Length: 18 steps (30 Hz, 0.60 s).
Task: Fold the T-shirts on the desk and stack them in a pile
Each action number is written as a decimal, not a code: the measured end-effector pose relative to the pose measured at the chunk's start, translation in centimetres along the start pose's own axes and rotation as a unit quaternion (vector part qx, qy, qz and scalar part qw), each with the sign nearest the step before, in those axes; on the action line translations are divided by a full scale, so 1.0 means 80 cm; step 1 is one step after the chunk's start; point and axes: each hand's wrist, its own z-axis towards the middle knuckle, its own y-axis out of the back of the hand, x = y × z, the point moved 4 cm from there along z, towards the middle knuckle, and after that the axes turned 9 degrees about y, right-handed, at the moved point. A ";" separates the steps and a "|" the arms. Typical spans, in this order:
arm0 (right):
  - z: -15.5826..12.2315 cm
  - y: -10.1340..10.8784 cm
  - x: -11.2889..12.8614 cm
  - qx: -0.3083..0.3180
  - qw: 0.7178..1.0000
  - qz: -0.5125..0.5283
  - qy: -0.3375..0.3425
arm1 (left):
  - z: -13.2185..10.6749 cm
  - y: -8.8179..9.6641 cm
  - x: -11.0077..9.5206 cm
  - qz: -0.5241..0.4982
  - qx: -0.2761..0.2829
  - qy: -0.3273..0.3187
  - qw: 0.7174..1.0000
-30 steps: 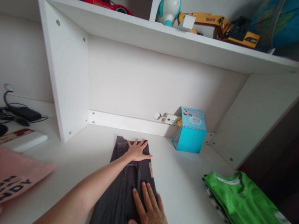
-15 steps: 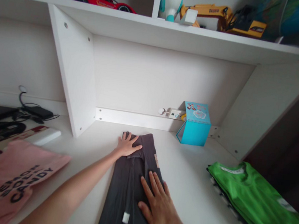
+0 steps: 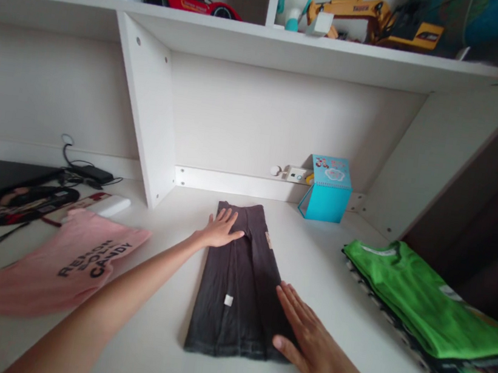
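Note:
A dark grey pair of trousers [image 3: 239, 295], folded into a long shape, lies flat on the white desk with its narrower end away from me. A small white tag shows on its lower part and a pale patch on its right edge. Near the far end, my left hand [image 3: 221, 229] rests on the cloth with fingers spread. My right hand [image 3: 301, 328] lies flat along the right edge, lower down, fingers stretched out and thumb apart. Neither hand grips anything.
To the left lies a folded pink shirt [image 3: 78, 262] with black lettering, near a black laptop [image 3: 2, 178] and cables. A green shirt [image 3: 426, 301] tops a clothes stack at right. Behind stands a blue desk calendar [image 3: 330, 191]. Toy vehicles line the shelf [image 3: 294, 52] above.
My right hand has slid outward to the trousers' right edge and now lies flatter. My left hand stays near the far end. The view has shifted, showing the trousers' near edge.

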 end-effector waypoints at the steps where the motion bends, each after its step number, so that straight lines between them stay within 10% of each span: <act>1: 0.000 -0.004 -0.001 -0.003 1.000 0.001 0.012 | -0.019 0.002 -0.008 0.003 0.013 -0.009 1.000; 11: -0.032 -0.019 0.012 -0.068 0.981 -0.095 0.154 | -0.277 -0.015 -0.047 0.004 0.108 -0.152 0.982; 18: -0.063 -0.043 0.031 -0.164 0.919 -0.252 0.256 | -0.327 -0.038 -0.047 0.028 0.032 -0.153 0.987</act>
